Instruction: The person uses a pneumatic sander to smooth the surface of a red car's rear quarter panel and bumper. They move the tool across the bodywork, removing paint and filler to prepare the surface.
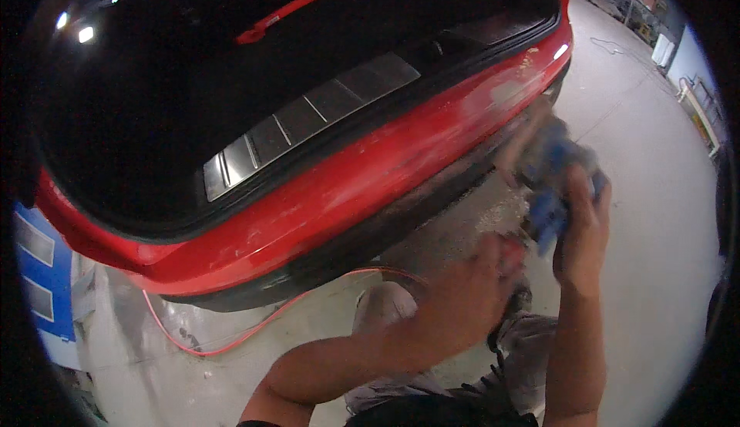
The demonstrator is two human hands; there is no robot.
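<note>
My right hand (583, 234) is wrapped round a blue and grey power tool (549, 173) that looks like an air sander. Motion blurs the tool and the brownish pad at its far side. Just below it, my left hand (479, 273) is closed on a red piece (510, 254), apparently the end of the red hose (293, 301); blur hides the exact grip. Both hands are to the right, just off the rear bumper (370, 173) of a red car. Pale scuffed and dull patches show on its paint, mostly toward the right end.
Above the bumper, the car's dark rear opening has a metal sill plate (316, 115) and a red handle-like piece (285, 15). The hose curves across the pale floor (640, 288) under the bumper. A blue panel (46, 280) stands at left; racks (697, 115) line the right wall.
</note>
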